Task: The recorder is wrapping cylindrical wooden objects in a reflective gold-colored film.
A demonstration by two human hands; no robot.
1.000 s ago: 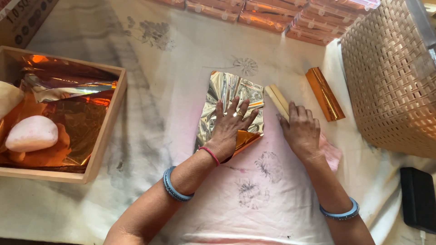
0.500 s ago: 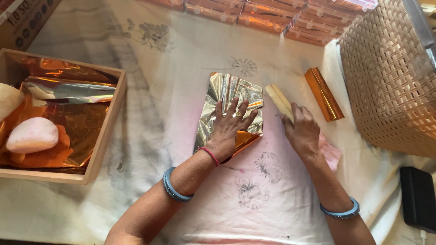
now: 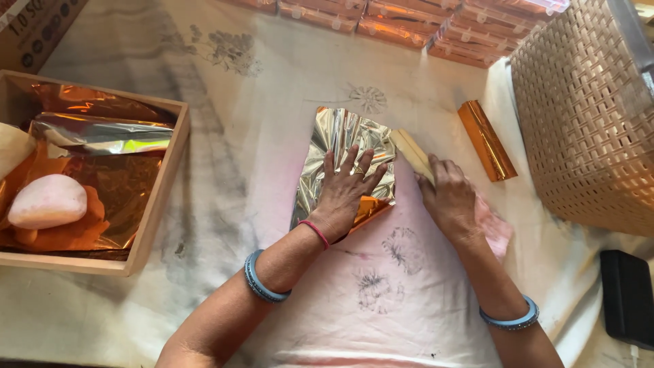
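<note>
My left hand lies flat, fingers spread, pressing a crinkled gold foil sheet onto the white cloth; not gripping, just palm down. My right hand is closed round the near end of a pale wooden stick, w/ its far end touching the foil's right edge. A pink rag sits under that wrist. Beyond: a rolled copper foil tube, woven basket at right. Far left, a wooden tray w/ foil scraps & a pink stone.
</note>
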